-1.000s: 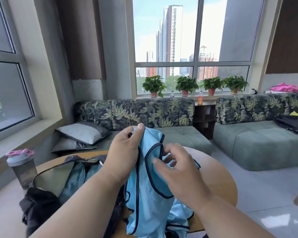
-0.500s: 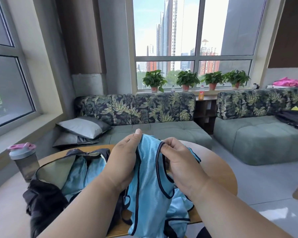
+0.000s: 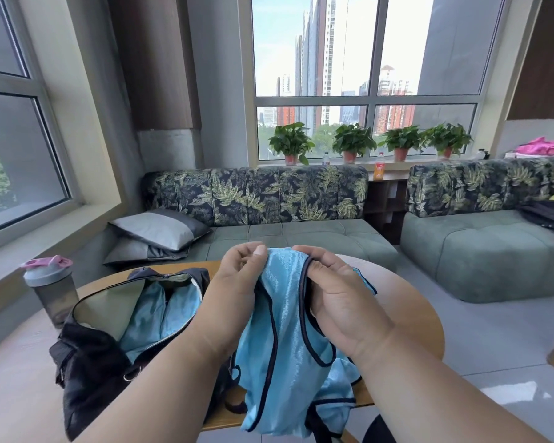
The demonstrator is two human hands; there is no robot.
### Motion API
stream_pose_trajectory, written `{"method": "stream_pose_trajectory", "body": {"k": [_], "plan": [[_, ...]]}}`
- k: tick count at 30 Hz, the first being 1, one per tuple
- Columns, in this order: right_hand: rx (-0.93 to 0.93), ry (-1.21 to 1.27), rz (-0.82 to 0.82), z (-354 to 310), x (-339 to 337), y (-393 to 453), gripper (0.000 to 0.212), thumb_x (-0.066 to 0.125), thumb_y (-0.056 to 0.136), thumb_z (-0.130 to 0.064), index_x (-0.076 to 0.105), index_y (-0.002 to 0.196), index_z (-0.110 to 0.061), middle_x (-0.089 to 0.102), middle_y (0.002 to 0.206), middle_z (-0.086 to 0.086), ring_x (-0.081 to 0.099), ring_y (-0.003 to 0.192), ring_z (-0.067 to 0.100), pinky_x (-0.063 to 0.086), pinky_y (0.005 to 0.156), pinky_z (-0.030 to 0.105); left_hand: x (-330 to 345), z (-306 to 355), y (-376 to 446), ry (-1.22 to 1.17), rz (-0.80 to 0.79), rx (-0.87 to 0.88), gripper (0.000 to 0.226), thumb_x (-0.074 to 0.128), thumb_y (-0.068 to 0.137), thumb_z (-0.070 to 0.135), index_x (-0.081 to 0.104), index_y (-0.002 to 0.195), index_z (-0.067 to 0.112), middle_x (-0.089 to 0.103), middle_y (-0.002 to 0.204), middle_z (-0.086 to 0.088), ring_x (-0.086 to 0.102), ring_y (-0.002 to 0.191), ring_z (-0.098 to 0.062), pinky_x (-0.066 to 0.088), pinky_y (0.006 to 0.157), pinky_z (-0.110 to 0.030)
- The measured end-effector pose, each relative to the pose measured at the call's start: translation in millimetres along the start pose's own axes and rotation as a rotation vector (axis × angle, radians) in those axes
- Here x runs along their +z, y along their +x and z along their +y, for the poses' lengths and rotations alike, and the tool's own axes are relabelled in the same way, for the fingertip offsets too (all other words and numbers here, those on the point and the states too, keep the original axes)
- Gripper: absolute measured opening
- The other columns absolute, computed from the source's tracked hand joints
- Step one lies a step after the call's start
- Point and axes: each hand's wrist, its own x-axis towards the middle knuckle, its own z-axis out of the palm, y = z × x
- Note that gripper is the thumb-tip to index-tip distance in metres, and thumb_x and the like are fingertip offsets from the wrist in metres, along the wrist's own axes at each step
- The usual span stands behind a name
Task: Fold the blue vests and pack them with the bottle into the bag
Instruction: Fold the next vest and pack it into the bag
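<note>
Pinching the top edge of a light blue mesh vest with dark piping [image 3: 288, 334], left hand [image 3: 237, 282] and right hand [image 3: 336, 295] close together above the round wooden desk [image 3: 410, 314], cloth hanging limp below. Best to slide apart along the shoulders until the hem hangs square, then fold in halves. Beside: open black duffel bag [image 3: 87, 362] already holding blue fabric. Grey shaker bottle with pink lid [image 3: 50, 290] upright at left, not yet packed.
</note>
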Motion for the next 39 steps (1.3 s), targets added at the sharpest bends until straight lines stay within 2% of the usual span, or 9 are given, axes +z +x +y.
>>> {"method": "stream_pose_trajectory", "body": {"k": [2,6,10,14,19,23,27,31,39], "plan": [[-0.033,-0.04,0.058,0.2,-1.1,3.0,0.018,0.058,0.102,-0.001,0.074,0.106,-0.009,0.077,0.106,0.022,0.075,0.096,0.029,0.06,0.088,0.041,-2.4,-2.5,-6.2,0.212,0.13,0.118,0.029,0.067,0.099,0.046,0.06,0.111,0.022,0.069,0.099,0.002,0.062,0.076,-0.002,0.05,0.074,-0.014],[-0.066,-0.069,0.115,-1.3,-1.1,6.9,0.018,0.061,0.101,-0.003,0.077,0.1,-0.013,0.077,0.107,0.022,0.074,0.096,0.03,0.059,0.091,0.044,-10.7,-10.9,-21.2,0.436,0.176,0.105,0.06,0.064,0.09,0.069,0.05,0.077,0.012,0.047,0.066,0.005,0.041,0.059,-0.011,0.037,0.06,-0.031],[-0.069,-0.079,0.129,-1.0,2.0,9.7,0.021,0.061,0.101,-0.004,0.078,0.096,-0.015,0.077,0.101,0.02,0.073,0.091,0.029,0.059,0.086,0.045,-6.3,-15.5,-30.1,0.396,0.015,0.005,0.064,0.073,0.088,0.063,0.053,0.079,0.003,0.046,0.064,-0.007,0.04,0.06,-0.02,0.036,0.053,-0.034],[-0.057,-0.108,0.126,-0.3,5.1,7.5,0.022,0.064,0.1,-0.006,0.08,0.092,-0.018,0.078,0.102,0.021,0.073,0.093,0.031,0.058,0.093,0.049,-7.5,-15.0,-29.6,0.262,-0.033,0.031,0.03,0.074,0.096,0.045,0.078,0.097,0.016,0.077,0.097,-0.018,0.075,0.088,-0.033,0.06,0.085,-0.061],[-0.056,-0.114,0.128,-7.9,0.9,2.5,0.016,0.068,0.098,-0.006,0.079,0.097,-0.017,0.079,0.099,0.018,0.075,0.086,0.026,0.061,0.083,0.041,-19.1,6.6,-24.8,0.133,-0.017,0.28,0.039,0.076,0.093,0.049,0.071,0.09,0.011,0.07,0.093,-0.013,0.062,0.086,-0.015,0.049,0.082,-0.034],[-0.023,-0.119,0.078,-9.8,5.6,-3.0,0.014,0.067,0.097,-0.003,0.076,0.105,-0.01,0.079,0.095,0.015,0.075,0.075,0.02,0.059,0.062,0.028,-20.6,12.7,-22.0,0.171,0.003,0.325,0.033,0.08,0.091,0.039,0.062,0.073,0.018,0.066,0.129,0.001,0.065,0.11,0.0,0.049,0.093,-0.018],[0.015,-0.137,0.062,-7.4,6.3,-5.0,0.014,0.069,0.096,-0.003,0.076,0.107,-0.009,0.077,0.086,0.01,0.071,0.064,0.014,0.056,0.056,0.025,-17.4,15.0,-25.8,0.007,-0.073,0.282,0.02,0.07,0.089,0.018,0.07,0.094,-0.001,0.077,0.121,0.001,0.071,0.11,-0.009,0.054,0.087,-0.016],[-0.009,-0.23,0.047,-4.3,-1.1,-2.6,0.028,0.063,0.095,0.004,0.079,0.108,-0.015,0.073,0.083,0.01,0.065,0.066,0.02,0.054,0.067,0.035,-17.4,16.1,-26.9,-0.088,-0.037,0.226,0.012,0.071,0.091,0.023,0.076,0.088,0.013,0.076,0.092,-0.01,0.067,0.082,-0.019,0.058,0.076,-0.029],[-0.196,-0.596,-0.106,7.0,-2.4,-4.7,0.046,0.071,0.085,-0.015,0.074,0.124,-0.04,0.077,0.117,0.008,0.07,0.107,0.033,0.051,0.108,0.06,-10.6,9.1,-28.9,-0.141,-0.032,0.156,0.02,0.062,0.1,0.022,0.078,0.099,0.01,0.077,0.099,-0.017,0.071,0.086,-0.024,0.06,0.076,-0.034]]}}
